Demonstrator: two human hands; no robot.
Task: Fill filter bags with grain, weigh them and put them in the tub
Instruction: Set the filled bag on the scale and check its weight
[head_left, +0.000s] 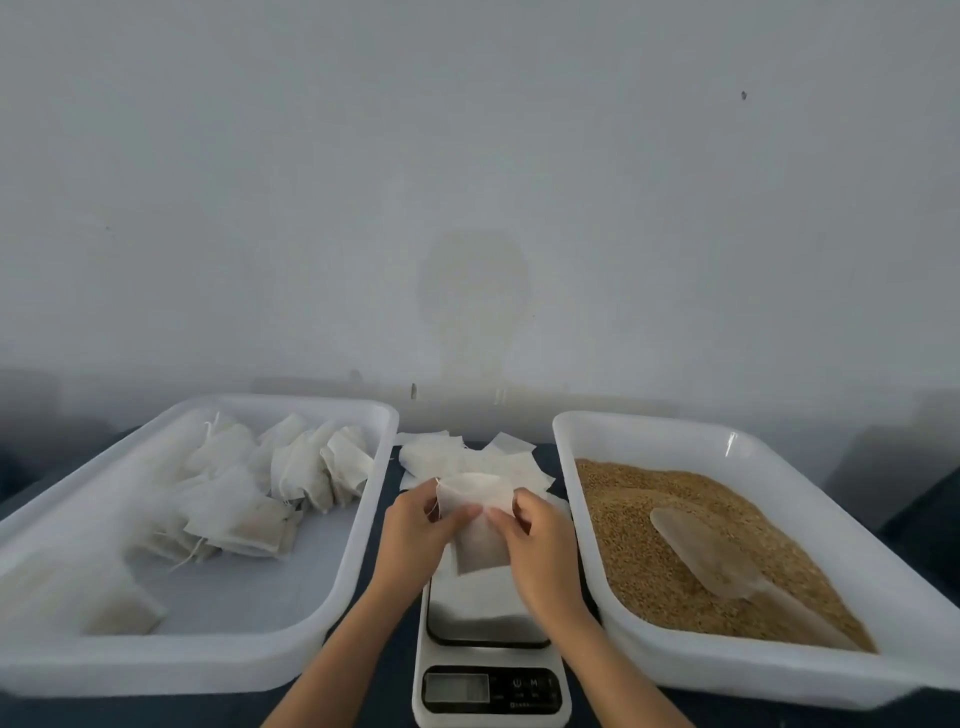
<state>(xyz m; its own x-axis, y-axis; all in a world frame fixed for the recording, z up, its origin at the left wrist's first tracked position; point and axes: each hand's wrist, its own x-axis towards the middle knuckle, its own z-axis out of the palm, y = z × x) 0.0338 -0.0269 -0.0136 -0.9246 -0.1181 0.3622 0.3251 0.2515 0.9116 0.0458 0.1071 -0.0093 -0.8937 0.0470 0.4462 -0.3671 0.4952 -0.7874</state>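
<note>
Against a bare grey wall, your left hand and right hand pinch a white filter bag, its lower half shadowed with grain, above the scale; the display is unreadable.

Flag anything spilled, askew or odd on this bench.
Nothing spilled. The empty bags behind the scale lie in a loose, untidy heap, and the scoop lies half-buried in the grain.

A white filter bag, part filled, hangs upright above the scale, pinched at its top. Filled bags lie heaped in the left tub. The right tub holds tan grain and a translucent scoop. Empty bags lie between the tubs.
</note>
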